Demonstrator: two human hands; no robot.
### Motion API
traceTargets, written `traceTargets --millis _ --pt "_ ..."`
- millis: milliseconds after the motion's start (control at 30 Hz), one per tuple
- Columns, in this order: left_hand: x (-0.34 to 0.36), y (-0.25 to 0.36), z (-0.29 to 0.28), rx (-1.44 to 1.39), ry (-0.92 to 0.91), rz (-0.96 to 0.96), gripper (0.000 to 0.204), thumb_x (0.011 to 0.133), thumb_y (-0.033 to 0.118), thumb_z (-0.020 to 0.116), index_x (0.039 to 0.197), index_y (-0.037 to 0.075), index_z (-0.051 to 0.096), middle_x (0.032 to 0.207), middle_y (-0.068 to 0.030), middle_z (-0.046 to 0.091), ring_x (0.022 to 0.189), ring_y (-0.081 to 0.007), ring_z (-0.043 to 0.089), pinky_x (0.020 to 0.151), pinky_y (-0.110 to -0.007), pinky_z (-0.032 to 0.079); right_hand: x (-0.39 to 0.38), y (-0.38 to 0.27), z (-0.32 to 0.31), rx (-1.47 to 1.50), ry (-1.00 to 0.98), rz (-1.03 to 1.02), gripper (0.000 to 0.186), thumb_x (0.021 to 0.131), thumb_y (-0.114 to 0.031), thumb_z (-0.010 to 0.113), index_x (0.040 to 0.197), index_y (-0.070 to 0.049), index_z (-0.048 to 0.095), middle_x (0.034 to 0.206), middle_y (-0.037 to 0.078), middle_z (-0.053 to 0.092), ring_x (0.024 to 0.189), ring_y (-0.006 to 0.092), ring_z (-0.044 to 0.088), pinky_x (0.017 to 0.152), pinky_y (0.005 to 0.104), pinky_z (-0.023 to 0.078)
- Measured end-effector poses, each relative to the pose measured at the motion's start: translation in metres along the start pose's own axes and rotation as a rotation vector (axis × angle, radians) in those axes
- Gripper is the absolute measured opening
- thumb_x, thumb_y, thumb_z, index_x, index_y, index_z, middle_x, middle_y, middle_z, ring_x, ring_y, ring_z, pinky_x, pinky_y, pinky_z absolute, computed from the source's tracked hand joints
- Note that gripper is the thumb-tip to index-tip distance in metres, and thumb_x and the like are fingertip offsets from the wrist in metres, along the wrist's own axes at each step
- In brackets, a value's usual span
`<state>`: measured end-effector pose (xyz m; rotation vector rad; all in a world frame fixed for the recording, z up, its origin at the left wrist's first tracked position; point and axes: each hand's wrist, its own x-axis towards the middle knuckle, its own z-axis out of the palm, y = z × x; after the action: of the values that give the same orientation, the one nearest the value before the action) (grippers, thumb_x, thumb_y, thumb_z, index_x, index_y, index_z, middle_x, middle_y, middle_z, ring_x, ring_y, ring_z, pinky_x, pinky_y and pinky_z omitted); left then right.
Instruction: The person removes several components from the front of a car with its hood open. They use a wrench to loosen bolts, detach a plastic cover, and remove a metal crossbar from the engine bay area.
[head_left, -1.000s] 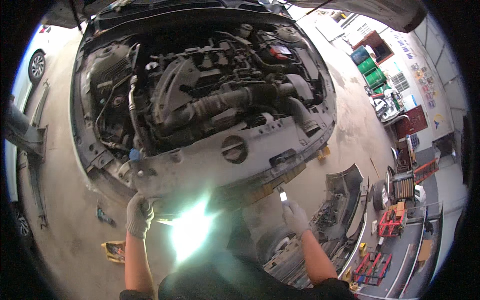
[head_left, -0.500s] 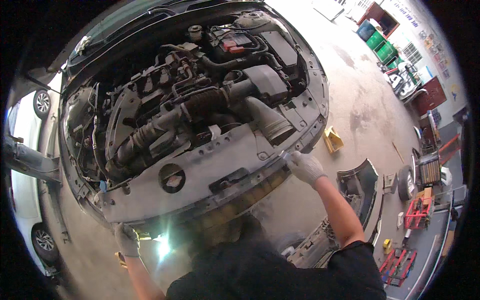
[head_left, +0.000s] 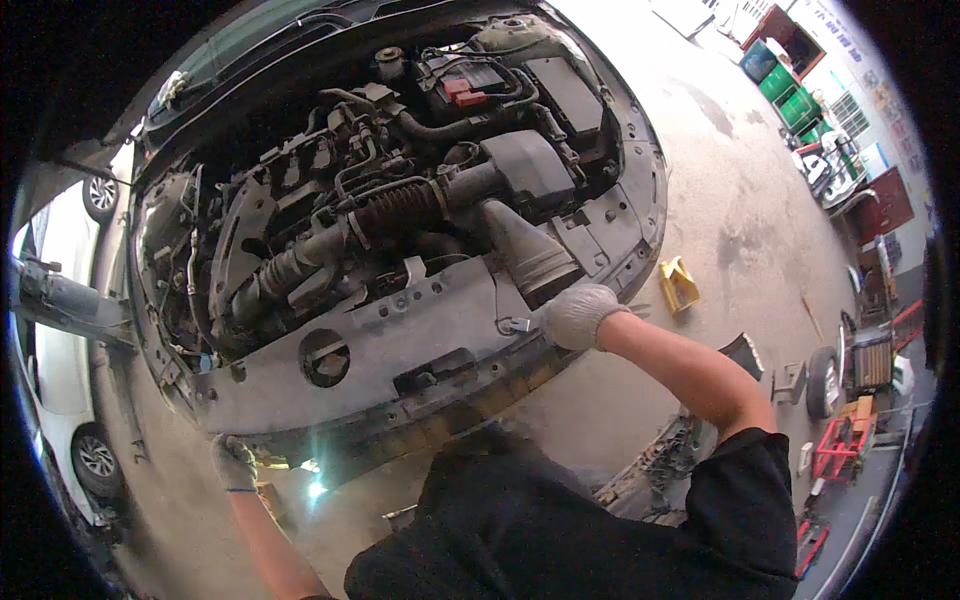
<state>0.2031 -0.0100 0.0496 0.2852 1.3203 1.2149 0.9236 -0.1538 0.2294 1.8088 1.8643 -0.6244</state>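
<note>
A car's open engine bay (head_left: pixel 370 230) fills the middle. My gloved right hand (head_left: pixel 582 318) is closed around a small silver tool (head_left: pixel 517 326) at the right part of the grey front panel (head_left: pixel 280 392), beside the intake duct (head_left: pixel 530 250). My gloved left hand (head_left: pixel 236 463) is curled at the panel's lower left edge, next to a yellowish strip and a bright light (head_left: pixel 316 485); what it grips is too small to make out. The red-capped battery (head_left: pixel 465 90) sits at the back right of the bay.
A white car (head_left: pixel 65 380) and lift post (head_left: pixel 70 300) stand left. On the floor at right are a yellow holder (head_left: pixel 678 285), a removed bumper (head_left: pixel 650 470), a loose wheel (head_left: pixel 823 385) and red racks (head_left: pixel 840 450). Green drums (head_left: pixel 795 105) line the right wall.
My right hand has moved up from below the front edge onto the panel's top with the tool. The view has shifted, and the glare by my left hand looks smaller.
</note>
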Motion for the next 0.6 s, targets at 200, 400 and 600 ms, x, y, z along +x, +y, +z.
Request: traceTargets --millis 200,400,600 --pt "-0.003 -0.041 -0.001 -0.078 0.074 -0.022 0.018 0.092 0.020 0.061 0.075 0.021 0.053 0.063 0.0077 0.052 0.047 -0.0046 0.046 0.039 -0.021 0.037 0.002 -0.016 -0.037 -0.059 -0.208 0.101 0.029 0.091 -0.026 0.051 0.105 -0.014 0.073 0.103 0.015 0.073 0.096 0.0352 0.070 0.080 0.0465 0.055" --pt "-0.040 -0.040 0.032 -0.158 0.174 -0.005 0.019 0.095 0.024 0.061 0.077 0.020 0.056 0.063 0.0066 0.055 0.043 -0.0052 0.044 0.038 -0.022 0.040 0.002 -0.019 -0.022 -0.143 -0.191 0.026 0.032 0.096 -0.030 0.047 0.108 -0.011 0.071 0.098 0.017 0.072 0.089 0.0377 0.070 0.078 0.0481 0.055" --pt "-0.040 0.044 0.021 -0.072 -0.126 0.251 0.020 0.101 0.026 0.056 0.084 0.014 0.059 0.060 0.0042 0.042 0.041 -0.0080 0.036 0.035 -0.025 0.034 -0.010 -0.009 0.017 0.321 0.165 0.088 0.041 0.098 -0.041 0.049 0.104 -0.003 0.065 0.089 0.023 0.069 0.088 0.0452 0.066 0.078 0.0547 0.050"
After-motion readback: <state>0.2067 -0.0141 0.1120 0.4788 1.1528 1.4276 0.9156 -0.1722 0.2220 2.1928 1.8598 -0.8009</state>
